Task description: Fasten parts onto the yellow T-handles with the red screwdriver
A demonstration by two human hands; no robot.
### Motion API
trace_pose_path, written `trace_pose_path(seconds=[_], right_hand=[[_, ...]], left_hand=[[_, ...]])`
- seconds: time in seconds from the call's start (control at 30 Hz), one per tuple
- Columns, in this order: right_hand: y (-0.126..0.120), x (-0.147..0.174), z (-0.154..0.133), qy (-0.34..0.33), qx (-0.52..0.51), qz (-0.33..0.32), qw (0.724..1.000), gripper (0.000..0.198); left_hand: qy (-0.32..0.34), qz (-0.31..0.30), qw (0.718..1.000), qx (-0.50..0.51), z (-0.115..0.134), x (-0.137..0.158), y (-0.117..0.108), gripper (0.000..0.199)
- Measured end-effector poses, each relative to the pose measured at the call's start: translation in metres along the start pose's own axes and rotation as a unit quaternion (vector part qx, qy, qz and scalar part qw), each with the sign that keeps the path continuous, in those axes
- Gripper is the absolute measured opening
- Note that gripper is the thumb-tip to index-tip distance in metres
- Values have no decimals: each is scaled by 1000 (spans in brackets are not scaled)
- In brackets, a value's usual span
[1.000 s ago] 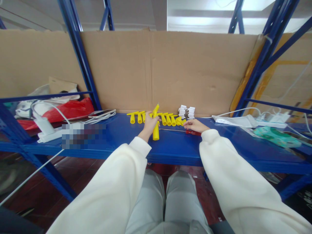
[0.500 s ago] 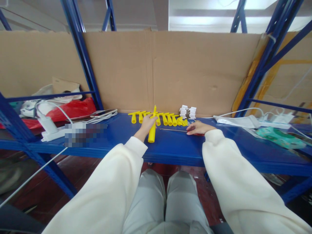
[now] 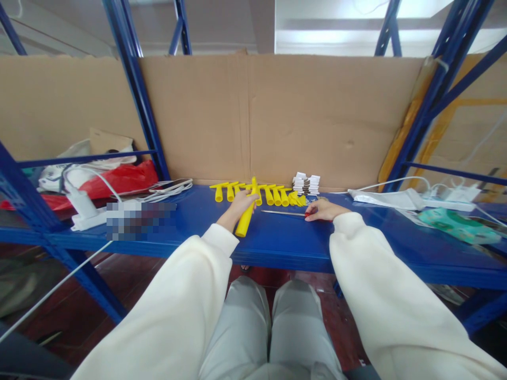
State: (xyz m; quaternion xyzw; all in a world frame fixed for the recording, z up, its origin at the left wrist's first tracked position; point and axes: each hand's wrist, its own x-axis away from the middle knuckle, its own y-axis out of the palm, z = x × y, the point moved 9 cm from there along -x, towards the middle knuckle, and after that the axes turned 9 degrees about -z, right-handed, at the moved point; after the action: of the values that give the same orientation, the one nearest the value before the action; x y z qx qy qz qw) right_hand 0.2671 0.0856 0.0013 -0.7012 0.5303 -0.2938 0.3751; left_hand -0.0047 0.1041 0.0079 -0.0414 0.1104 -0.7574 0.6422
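Note:
My left hand [image 3: 240, 205] is wrapped round a yellow T-shaped plastic piece [image 3: 244, 224], whose round, tube-like end points toward me and slightly left. In my right hand [image 3: 322, 210] is a screwdriver [image 3: 282, 212]; its long metal shaft points left, low over the shelf, and part of its red handle shows at the fingers. Behind both hands stretches a row of similar yellow T-shaped pieces [image 3: 276, 196]. At the row's right end lies a small heap of yellow parts [image 3: 296, 199], with stacked white pieces [image 3: 306, 184] behind it.
The blue shelf [image 3: 285, 243] is backed by a cardboard sheet [image 3: 325, 116]. On the left are a white power strip [image 3: 93, 217], cables and a red bag [image 3: 122, 177]. To the right lie a green packet [image 3: 455, 224], a white pouch [image 3: 388, 198] and another power strip [image 3: 447, 203].
The held yellow piece has tilted, its near end swinging left and toward me. My right hand's fingers have shifted on the screwdriver, and the shaft still points left.

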Motion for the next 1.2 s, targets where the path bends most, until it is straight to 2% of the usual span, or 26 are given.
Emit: trace_pose_path(seconds=[0.23,0.53,0.77,1.0,1.2], right_hand=[[5,-4,-2,-32,84,-3,996,13],[-9,-13,15,-50,75,108,990,15],[-16,-13,15,-59,70,150,985,18],[-13,-15,17,-66,96,151,982,18],[-13,-13,14,-56,105,146,982,18]], left_hand=[[-6,-6,1000,-28,-3,-3,1,12],[-17,-12,999,-44,0,1,2,13],[-43,-31,997,-61,-4,0,6,32],[-48,-49,995,-78,-3,5,12,10],[-47,-41,995,-78,-2,7,11,7]])
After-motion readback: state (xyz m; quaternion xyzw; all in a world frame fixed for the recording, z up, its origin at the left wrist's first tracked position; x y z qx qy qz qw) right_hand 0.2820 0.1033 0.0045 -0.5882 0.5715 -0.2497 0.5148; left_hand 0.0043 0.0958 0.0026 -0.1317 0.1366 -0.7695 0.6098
